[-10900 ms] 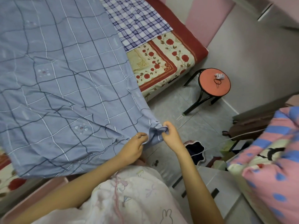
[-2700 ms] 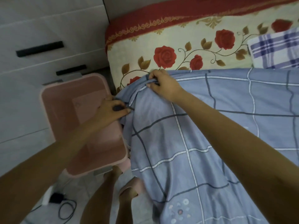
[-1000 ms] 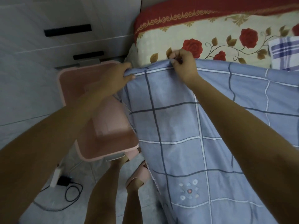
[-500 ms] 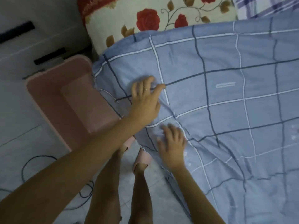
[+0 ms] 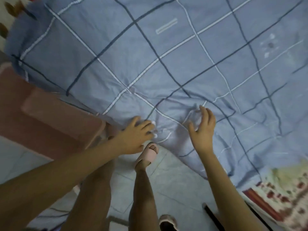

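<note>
Bed in rose-patterned sheet (image 5: 283,189), showing at lower right and upper left corner. Spread directly over it, across most of the frame: blue checked cover (image 5: 166,64), rumpled at lower centre, edge hanging off. Along the bottom, pale tiled floor (image 5: 175,180), bearing pink bin (image 5: 50,117) at left.

The picture is dim, with soft, even light and only weak shadows. Motion blur smears the left hand (image 5: 135,132) and the frame corners. The grid lines of the blue sheet (image 5: 166,55) bend from the wide-angle lens.

Blue checked sheet (image 5: 166,64), pink bin (image 5: 50,117)
</note>
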`<state>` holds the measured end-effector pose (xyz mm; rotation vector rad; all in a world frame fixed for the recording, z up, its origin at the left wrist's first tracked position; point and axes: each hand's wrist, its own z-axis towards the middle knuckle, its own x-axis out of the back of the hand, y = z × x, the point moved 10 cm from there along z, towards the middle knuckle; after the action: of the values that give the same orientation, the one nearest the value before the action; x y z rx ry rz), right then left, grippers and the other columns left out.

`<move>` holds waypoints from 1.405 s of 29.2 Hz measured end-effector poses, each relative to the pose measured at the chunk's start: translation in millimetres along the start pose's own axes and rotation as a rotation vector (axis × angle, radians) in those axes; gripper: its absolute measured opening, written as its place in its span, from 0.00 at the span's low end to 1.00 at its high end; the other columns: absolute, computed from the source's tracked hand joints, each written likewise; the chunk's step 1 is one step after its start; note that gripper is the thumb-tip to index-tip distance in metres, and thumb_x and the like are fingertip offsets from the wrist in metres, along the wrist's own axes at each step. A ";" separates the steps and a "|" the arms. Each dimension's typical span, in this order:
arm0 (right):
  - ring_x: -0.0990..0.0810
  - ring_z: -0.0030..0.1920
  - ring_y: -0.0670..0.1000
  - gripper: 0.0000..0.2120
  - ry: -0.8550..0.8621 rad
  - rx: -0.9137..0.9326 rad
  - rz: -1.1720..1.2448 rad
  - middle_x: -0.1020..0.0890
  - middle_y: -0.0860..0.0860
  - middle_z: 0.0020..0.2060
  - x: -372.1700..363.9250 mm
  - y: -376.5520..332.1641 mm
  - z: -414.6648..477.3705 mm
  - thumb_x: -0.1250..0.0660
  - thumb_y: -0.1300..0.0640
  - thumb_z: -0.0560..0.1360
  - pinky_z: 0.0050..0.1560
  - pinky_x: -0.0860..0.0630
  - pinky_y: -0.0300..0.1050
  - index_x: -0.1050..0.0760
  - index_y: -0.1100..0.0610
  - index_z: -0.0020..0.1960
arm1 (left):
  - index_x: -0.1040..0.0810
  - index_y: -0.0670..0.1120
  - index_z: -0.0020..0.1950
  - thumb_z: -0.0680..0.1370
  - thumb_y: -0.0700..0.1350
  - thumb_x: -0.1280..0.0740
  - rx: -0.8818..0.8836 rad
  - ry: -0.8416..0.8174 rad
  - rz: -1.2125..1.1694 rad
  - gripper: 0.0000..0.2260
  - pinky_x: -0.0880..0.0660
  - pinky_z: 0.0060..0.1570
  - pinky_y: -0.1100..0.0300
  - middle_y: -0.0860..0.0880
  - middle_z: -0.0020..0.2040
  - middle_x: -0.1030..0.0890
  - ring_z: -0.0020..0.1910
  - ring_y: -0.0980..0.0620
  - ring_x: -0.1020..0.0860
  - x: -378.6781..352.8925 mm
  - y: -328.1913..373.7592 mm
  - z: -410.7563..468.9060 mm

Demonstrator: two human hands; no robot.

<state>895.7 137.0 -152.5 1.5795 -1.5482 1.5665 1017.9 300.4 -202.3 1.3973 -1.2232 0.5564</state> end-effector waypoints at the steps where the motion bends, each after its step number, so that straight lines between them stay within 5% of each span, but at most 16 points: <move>1: 0.36 0.69 0.63 0.34 0.004 -0.046 -0.060 0.34 0.63 0.68 -1.2 18.3 -3.8 0.42 0.42 0.72 0.68 0.38 0.57 0.36 0.61 0.72 | 0.20 0.49 0.50 0.59 0.54 0.27 0.012 -0.003 -0.010 0.21 0.38 0.58 0.43 0.45 0.60 0.23 0.60 0.43 0.30 -5.5 2.9 -7.2; 5: 0.41 0.72 0.64 0.41 -0.274 -0.365 -0.204 0.38 0.58 0.73 -43.2 135.9 -118.2 0.41 0.34 0.67 0.62 0.33 0.64 0.38 0.55 0.74 | 0.20 0.46 0.44 0.63 0.50 0.41 0.143 0.004 -0.026 0.16 0.36 0.48 0.51 0.46 0.47 0.21 0.47 0.43 0.23 -5.5 16.3 9.5; 10: 0.27 0.63 0.58 0.22 -0.741 -0.889 -0.081 0.28 0.58 0.66 -69.7 259.0 -310.2 0.37 0.47 0.77 0.61 0.30 0.49 0.31 0.58 0.66 | 0.24 0.45 0.57 0.63 0.46 0.36 0.244 0.145 -0.077 0.22 0.33 0.51 0.48 0.42 0.57 0.24 0.54 0.41 0.28 12.3 44.4 61.5; 14: 0.31 0.65 0.62 0.28 -0.088 -1.124 0.260 0.32 0.64 0.66 0.0 328.1 -327.1 0.31 0.57 0.75 0.62 0.33 0.51 0.38 0.64 0.69 | 0.26 0.45 0.64 0.62 0.52 0.28 0.301 0.051 -0.131 0.31 0.32 0.53 0.41 0.39 0.64 0.28 0.61 0.41 0.35 -23.1 108.0 105.5; 16: 0.35 0.70 0.59 0.38 0.121 -1.111 0.441 0.37 0.63 0.71 20.4 359.0 -303.8 0.28 0.59 0.72 0.68 0.36 0.48 0.45 0.67 0.73 | 0.26 0.46 0.64 0.60 0.56 0.33 0.290 -0.036 -0.117 0.33 0.34 0.52 0.41 0.40 0.63 0.28 0.60 0.44 0.38 -48.8 151.7 120.2; 18: 0.29 0.65 0.54 0.39 0.284 -1.055 0.607 0.32 0.60 0.68 35.4 384.9 -279.1 0.25 0.63 0.69 0.63 0.31 0.42 0.43 0.67 0.71 | 0.28 0.48 0.67 0.61 0.58 0.37 0.254 -0.176 -0.158 0.35 0.38 0.56 0.42 0.42 0.66 0.30 0.64 0.45 0.39 -73.7 208.8 133.1; 22: 0.24 0.53 0.54 0.26 0.421 -1.245 0.958 0.24 0.56 0.55 34.0 430.1 -261.4 0.27 0.61 0.71 0.54 0.27 0.45 0.33 0.65 0.64 | 0.36 0.52 0.71 0.74 0.54 0.35 0.141 -0.468 -0.147 0.26 0.47 0.66 0.50 0.45 0.74 0.44 0.73 0.45 0.46 -108.6 306.8 149.7; 25: 0.25 0.41 0.53 0.02 0.387 -1.210 1.004 0.22 0.56 0.39 39.6 442.2 -272.7 0.34 0.64 0.73 0.41 0.27 0.44 0.24 0.60 0.44 | 0.34 0.50 0.70 0.73 0.49 0.32 0.216 -0.195 -0.075 0.26 0.45 0.65 0.49 0.44 0.74 0.42 0.72 0.44 0.43 -76.4 297.3 172.2; 28: 0.29 0.38 0.51 0.07 0.465 -1.135 0.949 0.27 0.54 0.33 54.0 457.6 -311.4 0.38 0.67 0.74 0.34 0.33 0.41 0.29 0.60 0.38 | 0.31 0.46 0.67 0.71 0.48 0.29 0.406 -0.124 -0.131 0.26 0.34 0.60 0.45 0.41 0.68 0.36 0.66 0.39 0.37 -64.5 259.3 180.9; 34: 0.27 0.41 0.53 0.06 0.591 -1.216 0.813 0.26 0.57 0.39 45.9 487.7 -363.2 0.37 0.63 0.77 0.37 0.36 0.40 0.29 0.65 0.44 | 0.25 0.42 0.61 0.78 0.48 0.38 0.070 -1.002 -0.106 0.15 0.28 0.55 0.53 0.42 0.62 0.25 0.53 0.46 0.26 -169.4 360.9 114.1; 36: 0.29 0.41 0.54 0.05 0.613 -1.211 0.749 0.28 0.57 0.37 51.6 484.4 -369.0 0.39 0.64 0.78 0.37 0.39 0.40 0.31 0.64 0.44 | 0.27 0.44 0.64 0.77 0.46 0.38 -0.028 -0.818 0.021 0.16 0.29 0.58 0.52 0.44 0.64 0.26 0.58 0.45 0.26 -162.7 373.8 128.6; 41: 0.31 0.31 0.44 0.06 0.749 -1.215 0.723 0.32 0.47 0.31 55.8 464.4 -420.8 0.40 0.65 0.78 0.31 0.35 0.34 0.33 0.61 0.43 | 0.30 0.44 0.67 0.71 0.44 0.33 0.017 0.060 -0.080 0.24 0.38 0.63 0.47 0.41 0.69 0.33 0.68 0.40 0.35 -67.8 371.4 196.5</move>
<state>303.9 350.1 -168.7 -0.2216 -1.9882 0.8603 604.9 211.0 -151.6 1.4282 -1.1122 0.5502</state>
